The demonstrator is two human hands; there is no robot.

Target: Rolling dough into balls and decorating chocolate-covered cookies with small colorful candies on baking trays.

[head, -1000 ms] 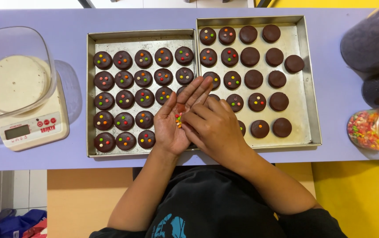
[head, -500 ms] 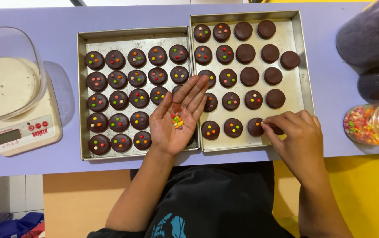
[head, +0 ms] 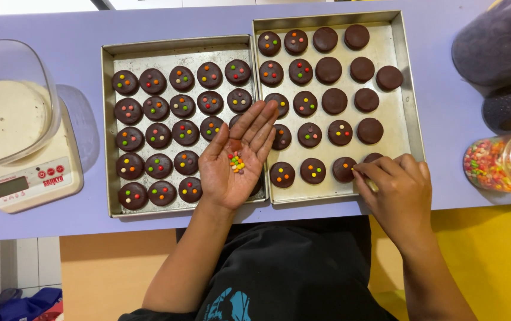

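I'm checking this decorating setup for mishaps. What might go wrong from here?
1. The left hand lies open and flat over the trays with loose coloured candies on the palm; a tilt would likely scatter them onto finished chocolate rounds.
2. The right hand works at the right tray's near edge, so it might smudge the round beside its fingertips.

The left hand (head: 236, 160) lies palm up over the seam between the two metal trays, cupping a small heap of coloured candies (head: 236, 161). The right hand (head: 395, 187) pinches its fingertips at a chocolate round (head: 344, 169) in the near row of the right tray (head: 403, 113). The left tray (head: 108, 131) is full of candy-topped rounds.
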